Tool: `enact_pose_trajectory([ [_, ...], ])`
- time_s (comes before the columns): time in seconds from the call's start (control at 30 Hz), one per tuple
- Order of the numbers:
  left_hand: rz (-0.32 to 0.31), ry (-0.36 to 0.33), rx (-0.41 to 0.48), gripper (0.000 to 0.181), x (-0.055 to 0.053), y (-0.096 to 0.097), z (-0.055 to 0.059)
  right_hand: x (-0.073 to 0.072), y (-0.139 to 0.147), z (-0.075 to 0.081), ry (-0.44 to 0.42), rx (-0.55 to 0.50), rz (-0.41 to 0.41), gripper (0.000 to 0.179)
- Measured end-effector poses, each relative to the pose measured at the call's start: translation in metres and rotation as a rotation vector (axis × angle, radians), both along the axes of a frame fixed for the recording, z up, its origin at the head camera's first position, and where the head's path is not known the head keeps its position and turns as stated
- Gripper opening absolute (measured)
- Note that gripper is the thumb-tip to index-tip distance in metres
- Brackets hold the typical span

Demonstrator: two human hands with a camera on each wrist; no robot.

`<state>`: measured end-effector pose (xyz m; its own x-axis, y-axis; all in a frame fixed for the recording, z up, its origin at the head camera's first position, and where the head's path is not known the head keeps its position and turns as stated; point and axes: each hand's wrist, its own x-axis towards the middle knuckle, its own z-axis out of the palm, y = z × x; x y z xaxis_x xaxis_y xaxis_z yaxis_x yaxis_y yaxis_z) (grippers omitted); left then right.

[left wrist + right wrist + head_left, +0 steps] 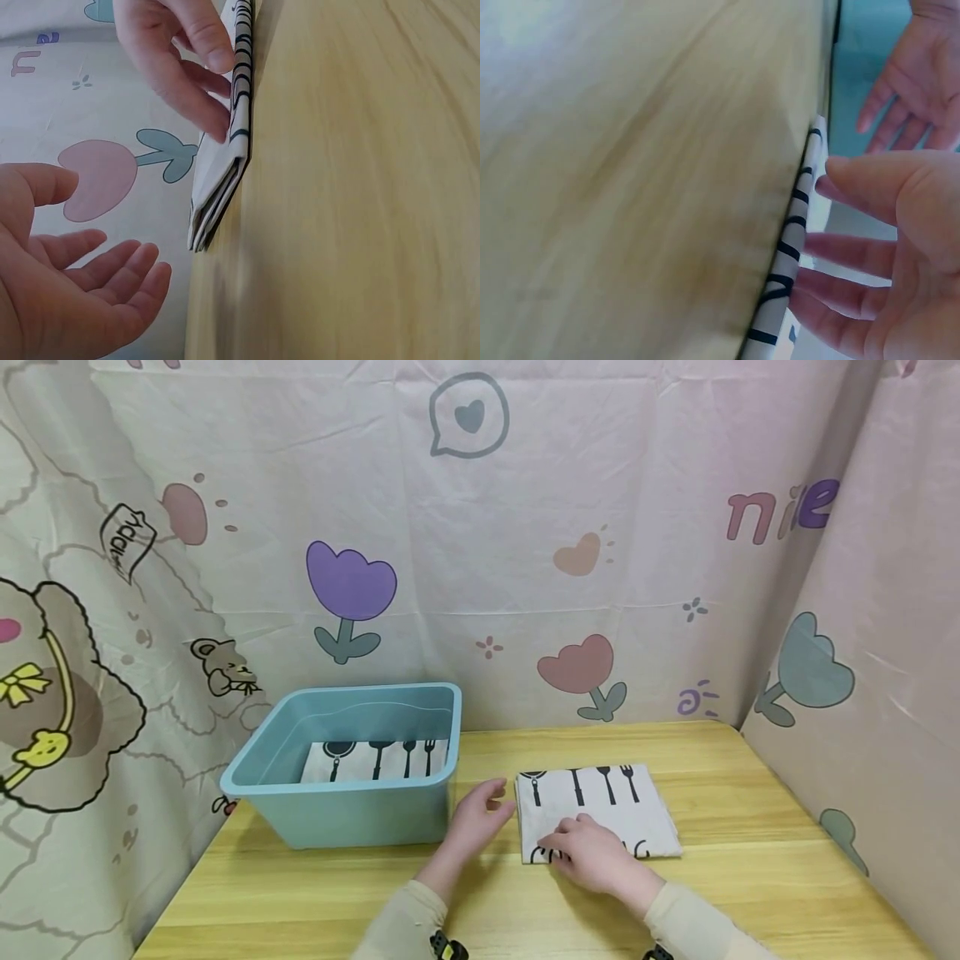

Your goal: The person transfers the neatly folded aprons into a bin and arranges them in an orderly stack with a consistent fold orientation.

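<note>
A folded white cloth [600, 806] printed with black kitchen utensils and lettering lies flat on the wooden table. Over its near edge is my right hand [592, 853], fingertips on the top layer and fingers slightly bent. My left hand [478, 818] is just left of the cloth, between it and the blue bin, fingers loosely curved and holding nothing. In the left wrist view, the cloth's stacked folds [217, 199] show at its corner, with the left hand [82, 277] apart from them. The right wrist view shows the right fingers [847, 296] along the printed edge [784, 262].
A blue plastic bin [360, 814] stands on the left of the table [337, 902]. Inside it lies another white cloth [375, 762] with the same utensil print. A patterned curtain [480, 527] hangs behind the table and along both sides.
</note>
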<state>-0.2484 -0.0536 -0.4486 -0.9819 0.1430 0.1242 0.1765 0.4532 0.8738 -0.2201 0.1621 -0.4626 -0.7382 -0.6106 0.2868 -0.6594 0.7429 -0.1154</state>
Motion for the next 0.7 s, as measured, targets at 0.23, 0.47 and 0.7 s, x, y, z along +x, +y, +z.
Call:
enact_pose_trajectory([
  [0.23,0.047,-0.103,0.107,0.052,0.000,0.004,-0.003,-0.002,0.006,0.009,-0.155,-0.160,-0.042,0.027],
  [0.47,0.065,-0.254,0.319,0.058,-0.002,0.005,-0.007,-0.006,0.025,0.018,-0.207,-0.319,-0.131,0.031],
  [0.7,0.022,-0.313,0.460,0.066,-0.002,0.009,-0.009,-0.013,0.047,0.020,-0.197,-0.408,-0.217,0.030],
])
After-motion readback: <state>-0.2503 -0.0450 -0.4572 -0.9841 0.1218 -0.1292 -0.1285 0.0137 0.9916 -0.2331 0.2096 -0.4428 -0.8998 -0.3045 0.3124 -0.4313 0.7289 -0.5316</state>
